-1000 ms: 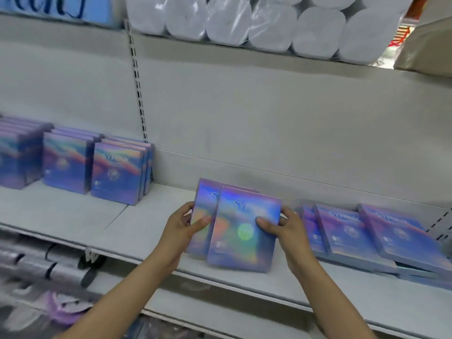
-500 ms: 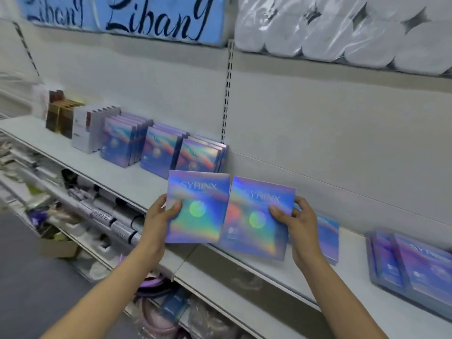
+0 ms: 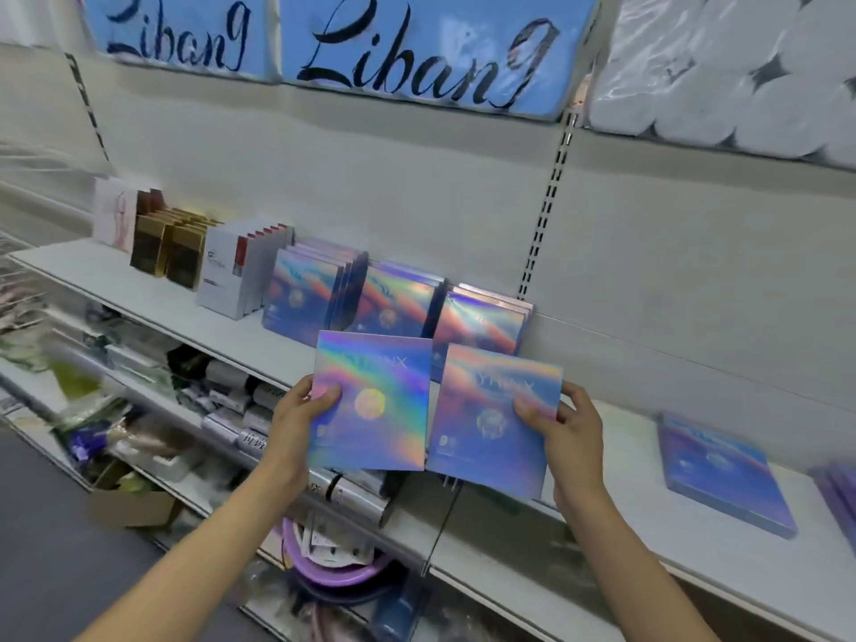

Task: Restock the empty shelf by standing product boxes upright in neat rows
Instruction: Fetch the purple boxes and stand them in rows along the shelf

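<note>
My left hand (image 3: 303,412) grips a shiny holographic box (image 3: 375,400) by its left edge. My right hand (image 3: 563,430) grips a second, matching box (image 3: 481,419) by its right edge. Both boxes are held upright and side by side in the air, in front of the white shelf (image 3: 579,516). Three rows of the same boxes (image 3: 393,303) stand upright on the shelf just behind them. One more box (image 3: 725,474) lies flat on the shelf to the right, and others (image 3: 840,495) are at the right edge.
Gold boxes (image 3: 169,247) and white boxes (image 3: 241,266) stand farther left on the shelf. Blue packs (image 3: 417,44) and wrapped white rolls (image 3: 741,71) fill the shelf above. Lower shelves (image 3: 153,363) hold assorted goods, with a purple basin (image 3: 333,560) and a cardboard box (image 3: 132,505) below.
Both hands lifted the two boxes off the shelf and carried them left, spreading them side by side. The view swung left toward the standing rows.
</note>
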`<action>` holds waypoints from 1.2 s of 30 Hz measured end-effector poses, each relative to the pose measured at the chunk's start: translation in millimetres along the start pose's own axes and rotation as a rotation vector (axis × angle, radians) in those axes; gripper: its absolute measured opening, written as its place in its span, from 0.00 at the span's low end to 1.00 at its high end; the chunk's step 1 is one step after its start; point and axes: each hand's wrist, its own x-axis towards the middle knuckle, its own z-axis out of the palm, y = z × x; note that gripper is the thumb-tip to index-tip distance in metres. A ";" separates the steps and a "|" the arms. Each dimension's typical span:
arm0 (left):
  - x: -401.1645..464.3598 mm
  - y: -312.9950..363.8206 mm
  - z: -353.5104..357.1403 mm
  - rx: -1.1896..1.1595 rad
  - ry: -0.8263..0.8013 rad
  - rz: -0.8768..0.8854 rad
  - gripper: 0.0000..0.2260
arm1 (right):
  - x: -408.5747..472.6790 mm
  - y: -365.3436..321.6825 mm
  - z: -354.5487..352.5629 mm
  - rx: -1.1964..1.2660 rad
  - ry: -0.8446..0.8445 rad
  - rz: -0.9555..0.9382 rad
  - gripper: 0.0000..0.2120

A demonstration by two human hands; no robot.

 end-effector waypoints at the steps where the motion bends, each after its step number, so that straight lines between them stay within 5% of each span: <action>1: 4.3 3.0 -8.2 -0.009 -0.006 -0.013 0.16 | -2.3 1.9 11.7 0.001 0.007 0.002 0.16; 12: 75.7 18.0 -52.6 -0.024 -0.095 -0.054 0.11 | 20.6 12.5 82.0 -0.062 0.078 -0.029 0.15; 17: 112.3 12.6 -39.7 -0.031 -0.153 -0.053 0.18 | 50.2 15.6 82.4 -0.093 0.109 -0.053 0.17; 25: 172.8 8.2 -18.4 0.049 -0.220 0.020 0.20 | 94.3 19.4 72.8 -0.099 0.171 -0.115 0.17; 28: 187.8 -0.9 -5.6 0.247 -0.252 0.162 0.16 | 98.2 21.8 69.5 -0.105 0.225 -0.123 0.17; 32: 208.0 -27.1 -1.6 0.705 -0.176 0.400 0.36 | 94.9 26.8 67.5 -0.129 0.308 -0.135 0.16; 36: 219.8 -29.2 -5.8 0.630 -0.383 0.368 0.44 | 85.1 30.7 71.4 -0.154 0.395 -0.135 0.15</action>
